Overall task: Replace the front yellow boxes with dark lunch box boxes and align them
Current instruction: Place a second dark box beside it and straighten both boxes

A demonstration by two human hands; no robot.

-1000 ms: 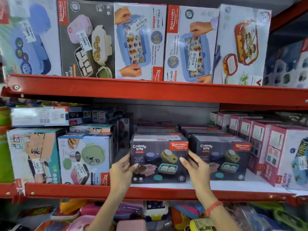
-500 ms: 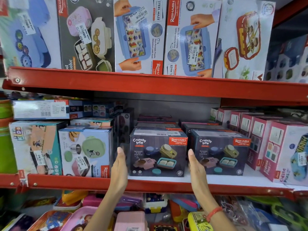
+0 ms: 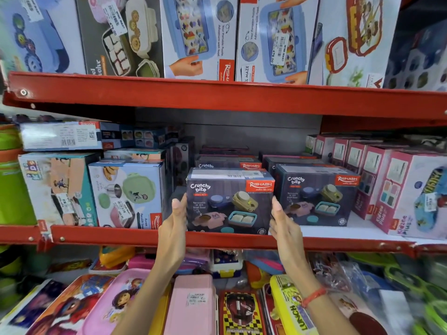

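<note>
A dark "Crunchy bite" lunch box box (image 3: 229,201) stands at the front edge of the middle red shelf (image 3: 108,234). My left hand (image 3: 173,226) presses flat against its left side and my right hand (image 3: 284,226) against its right side, fingers pointing up. A second dark box (image 3: 316,197) of the same kind stands right of it, set slightly further back. More dark boxes (image 3: 227,163) are lined up behind both. No yellow box is visible on this shelf.
A white-and-blue lunch box box (image 3: 125,194) stands left of the held box, with a narrow gap between. Pink boxes (image 3: 396,189) fill the shelf's right end. The upper shelf (image 3: 217,95) holds large boxes. Below lie pink and yellow lunch boxes (image 3: 191,308).
My hands moved from the box's front face to its two sides and now clamp it. The camera has come closer to the shelf.
</note>
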